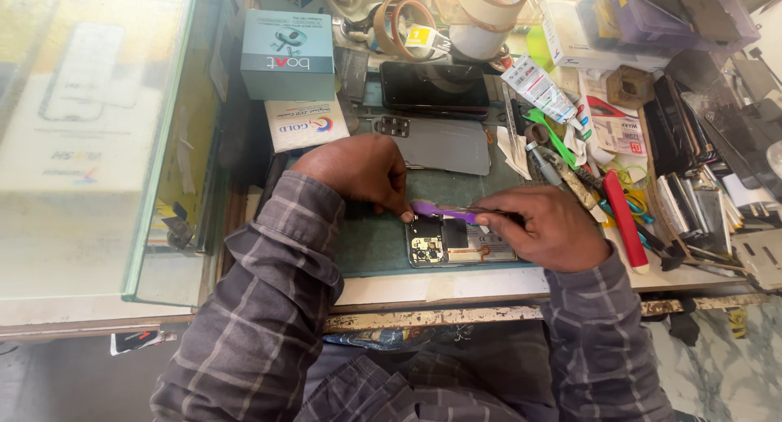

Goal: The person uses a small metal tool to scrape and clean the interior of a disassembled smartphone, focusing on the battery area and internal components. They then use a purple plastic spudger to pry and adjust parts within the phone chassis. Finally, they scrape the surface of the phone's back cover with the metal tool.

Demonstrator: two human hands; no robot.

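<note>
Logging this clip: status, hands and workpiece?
Left hand steadies opened phone. Right hand grips purple pry tool at its top edge. Nothing blocking.

Counter [489, 285] carries a green mat [371, 243], an opened phone [456, 241], a grey back cover [444, 145], a teal box [287, 55] and tape rolls [481, 15].

Bare green mat [371, 247] is lying open under and just behind the left hand [358, 173], toward the bench edge. Ahead of that hand, a grey back cover [444, 145] and a dark phone [434, 85] are blocking the way, with boxes [289, 55] further out. The opened phone [456, 243] is filling the gap between both hands. Beyond the right hand [547, 226], tools [623, 206], a tube [538, 88] and stacked parts [692, 202] are crowding the bench.
</note>
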